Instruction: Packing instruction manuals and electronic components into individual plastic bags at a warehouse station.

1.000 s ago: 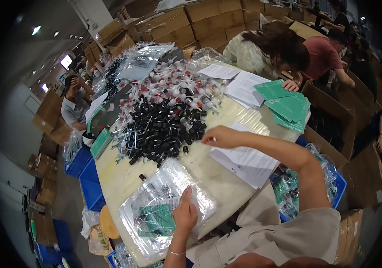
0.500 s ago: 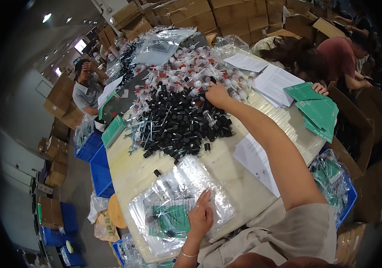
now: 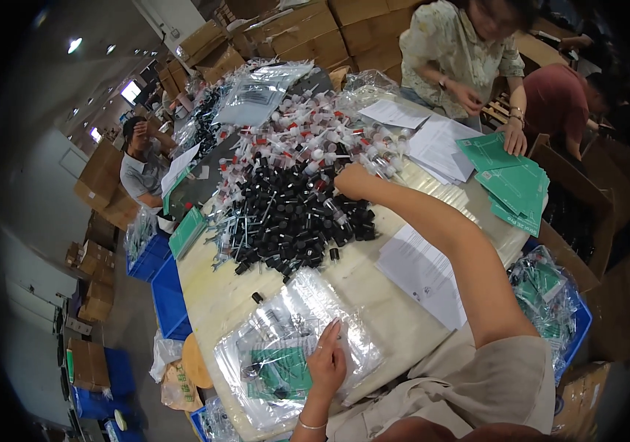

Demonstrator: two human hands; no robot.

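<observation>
The plastic bags (image 3: pixel 300 302) look clear, shiny; the caps (image 3: pixel 282 214), black, ridged.

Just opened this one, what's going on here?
The person's left hand rests on clear plastic bags; a green card shows through the plastic. The right hand is at the edge of the heap of small parts; whether it grips anything is hidden. Across the table, a co-worker's hand touches the green sheets.

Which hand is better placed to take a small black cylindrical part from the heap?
Probably the right hand: it is at the heap of small black cylindrical parts, while the left hand rests on clear plastic bags, farther off.
</observation>
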